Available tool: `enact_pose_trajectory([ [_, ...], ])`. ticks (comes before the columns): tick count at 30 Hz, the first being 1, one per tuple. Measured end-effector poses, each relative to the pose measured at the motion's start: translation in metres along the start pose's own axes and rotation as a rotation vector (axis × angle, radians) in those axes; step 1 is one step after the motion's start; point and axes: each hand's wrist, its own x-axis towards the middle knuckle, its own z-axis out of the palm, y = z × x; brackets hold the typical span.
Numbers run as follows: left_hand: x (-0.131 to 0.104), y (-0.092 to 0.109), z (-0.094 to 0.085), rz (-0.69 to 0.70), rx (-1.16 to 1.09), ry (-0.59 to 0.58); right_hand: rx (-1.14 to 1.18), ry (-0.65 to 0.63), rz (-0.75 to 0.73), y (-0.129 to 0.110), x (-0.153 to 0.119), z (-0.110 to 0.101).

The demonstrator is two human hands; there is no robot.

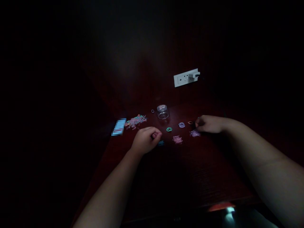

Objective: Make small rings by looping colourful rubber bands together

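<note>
My left hand (pixel 146 140) hovers above the dark table with its fingers curled; whether anything is inside them is hidden. Just beside it lies a small blue pile of bands (pixel 161 143). A pink pile of thin bands (pixel 177 139) sits between my hands. On the right, the fingertips of my right hand (pixel 207 123) are pinched together over a purple pile of bands (pixel 195 133); what they hold is too dark to tell. Orange rings (pixel 190 123), lilac rings (pixel 181 125) and green rings (pixel 169 129) lie in a row between the hands.
A clear lidded jar (pixel 163 112) stands at the back, with a small pale ring (pixel 152 111) to its left. A mixed heap of coloured bands (pixel 136 121) lies near a blurred blue card (pixel 119 127). Behind is a wall socket (pixel 186 78) with a plug.
</note>
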Motion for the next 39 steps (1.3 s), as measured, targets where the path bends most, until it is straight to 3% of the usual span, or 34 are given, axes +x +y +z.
enact_pose_trajectory([
  [6, -0.001, -0.002, 0.001, 0.004, 0.014, 0.011, 0.012, 0.041, -0.026, -0.001, 0.000, 0.001],
  [23, 0.000, -0.001, 0.001, -0.015, 0.000, 0.001, -0.038, -0.024, 0.019, -0.003, -0.001, -0.002],
  [29, 0.001, -0.003, 0.000, -0.027, 0.036, 0.026, -0.008, 0.071, 0.080, 0.000, 0.000, -0.002],
  [32, 0.001, -0.016, -0.004, -0.128, 0.112, 0.077, 0.008, 0.186, 0.092, -0.004, 0.000, -0.003],
  [35, 0.000, -0.041, -0.012, -0.358, 0.231, 0.132, -0.006, 0.306, 0.059, -0.013, 0.000, -0.002],
  [39, -0.007, -0.080, -0.020, -0.682, 0.336, 0.054, 0.072, 0.428, 0.016, -0.021, 0.003, 0.005],
])
